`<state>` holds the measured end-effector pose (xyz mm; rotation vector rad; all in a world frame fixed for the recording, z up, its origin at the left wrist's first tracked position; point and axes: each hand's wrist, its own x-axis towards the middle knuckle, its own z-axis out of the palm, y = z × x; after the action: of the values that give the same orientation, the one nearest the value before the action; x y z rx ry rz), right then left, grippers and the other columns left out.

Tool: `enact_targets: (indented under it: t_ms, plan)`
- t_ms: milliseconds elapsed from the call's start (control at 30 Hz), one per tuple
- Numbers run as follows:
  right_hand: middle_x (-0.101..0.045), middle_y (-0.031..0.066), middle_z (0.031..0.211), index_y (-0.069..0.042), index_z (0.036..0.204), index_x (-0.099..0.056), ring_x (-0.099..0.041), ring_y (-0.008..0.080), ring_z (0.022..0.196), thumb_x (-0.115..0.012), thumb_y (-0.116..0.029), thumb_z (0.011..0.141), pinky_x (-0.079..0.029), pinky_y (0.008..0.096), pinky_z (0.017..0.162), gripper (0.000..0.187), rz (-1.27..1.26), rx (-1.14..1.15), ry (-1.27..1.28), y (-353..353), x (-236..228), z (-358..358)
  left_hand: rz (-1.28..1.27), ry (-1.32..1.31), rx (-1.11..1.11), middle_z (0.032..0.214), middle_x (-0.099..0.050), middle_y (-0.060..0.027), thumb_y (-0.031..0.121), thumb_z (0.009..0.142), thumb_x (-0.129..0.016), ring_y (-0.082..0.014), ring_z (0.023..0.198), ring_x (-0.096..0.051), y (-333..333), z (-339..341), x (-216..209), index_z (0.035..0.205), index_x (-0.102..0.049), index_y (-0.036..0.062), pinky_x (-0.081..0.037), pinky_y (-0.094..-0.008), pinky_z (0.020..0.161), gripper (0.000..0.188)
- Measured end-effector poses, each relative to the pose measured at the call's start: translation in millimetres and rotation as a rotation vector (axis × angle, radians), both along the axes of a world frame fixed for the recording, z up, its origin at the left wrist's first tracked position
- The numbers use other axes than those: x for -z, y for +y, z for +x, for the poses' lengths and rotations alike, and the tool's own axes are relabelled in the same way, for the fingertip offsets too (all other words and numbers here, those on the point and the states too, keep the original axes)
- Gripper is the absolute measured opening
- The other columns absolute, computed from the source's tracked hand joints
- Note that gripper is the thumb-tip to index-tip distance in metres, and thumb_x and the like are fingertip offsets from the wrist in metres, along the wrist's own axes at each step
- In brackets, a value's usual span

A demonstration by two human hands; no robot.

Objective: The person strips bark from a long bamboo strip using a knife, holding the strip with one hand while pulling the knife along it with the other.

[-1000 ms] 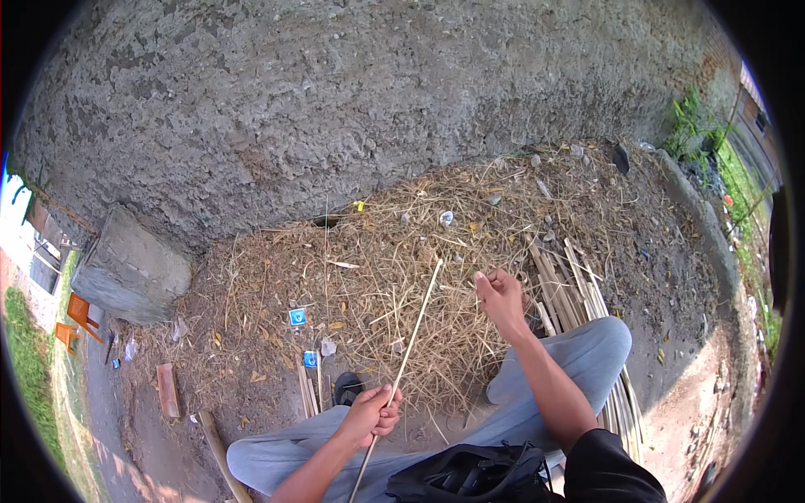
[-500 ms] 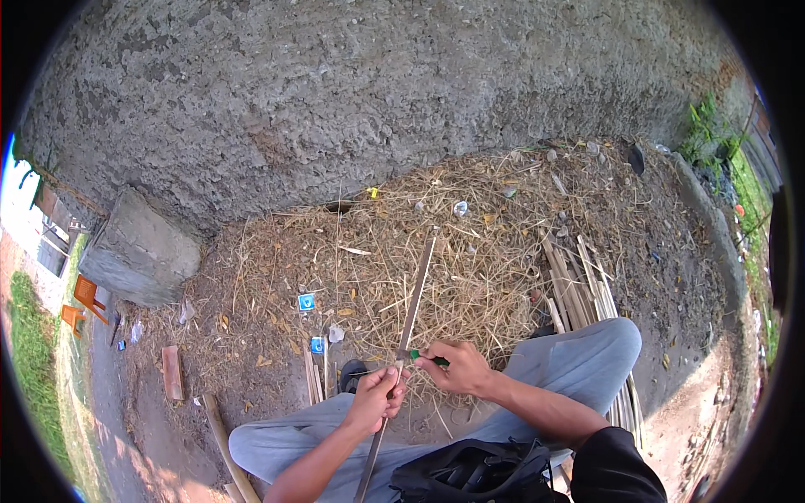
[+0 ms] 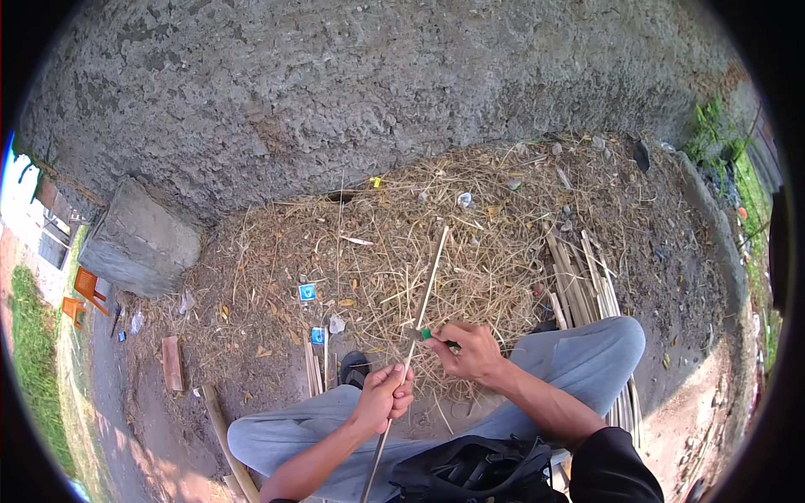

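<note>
My left hand [image 3: 381,401] is closed round a long, thin bamboo strip [image 3: 433,277], which slants from my lap up and away to the right. My right hand [image 3: 471,352] grips a small knife [image 3: 426,334] by its green handle. The short blade lies across the strip, just beyond my left fingers. Most of the handle is hidden in my right fist. The strip shows its narrow, pale edge, and its far end hangs over a spread of straw-like shavings [image 3: 478,285].
Split strips [image 3: 579,285] lie in a bundle by my right knee. A few more strips [image 3: 314,369] and a thicker pole [image 3: 231,444] are on the left, near a brick [image 3: 173,363]. A rough wall [image 3: 360,101] and a concrete block [image 3: 147,239] stand beyond. A black bag [image 3: 470,469] sits at my lap.
The strip has turned from its broad, darker face to its pale, narrow edge. My right hand and the knife have slid slightly up along it, away from my left hand.
</note>
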<state>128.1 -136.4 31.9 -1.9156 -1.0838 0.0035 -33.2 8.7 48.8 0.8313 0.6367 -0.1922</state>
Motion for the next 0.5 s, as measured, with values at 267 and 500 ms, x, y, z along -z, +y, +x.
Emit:
enact_targets:
  t_ms: [267, 500]
  plan:
    - [-0.068, 0.0053, 0.074, -0.01, 0.081, -0.065, -0.06, 0.0278, 0.045, -0.075, -0.023, 0.085, -0.043, 0.0382, 0.036, 0.017, 0.069, 0.045, -0.096, 1, 3, 11, 0.026, 0.027, 0.027, 0.066, -0.034, 0.0052, 0.031, 0.107, -0.043, -0.0018, 0.048, -0.025, -3, 2, -5, 0.098, -0.05, 0.0081, -0.015, -0.0206, 0.04, 0.026]
    - [-0.068, 0.006, 0.074, -0.011, 0.083, -0.065, -0.061, 0.0279, 0.046, -0.075, -0.024, 0.085, -0.044, 0.0391, 0.037, 0.016, 0.071, 0.051, -0.074, -1, 3, 15, -0.01, 0.066, 0.021, 0.065, -0.033, 0.0053, 0.03, 0.107, -0.042, -0.0017, 0.047, -0.024, -5, 3, -14, 0.099, -0.051, 0.0084, -0.015, -0.0204, 0.039, 0.025]
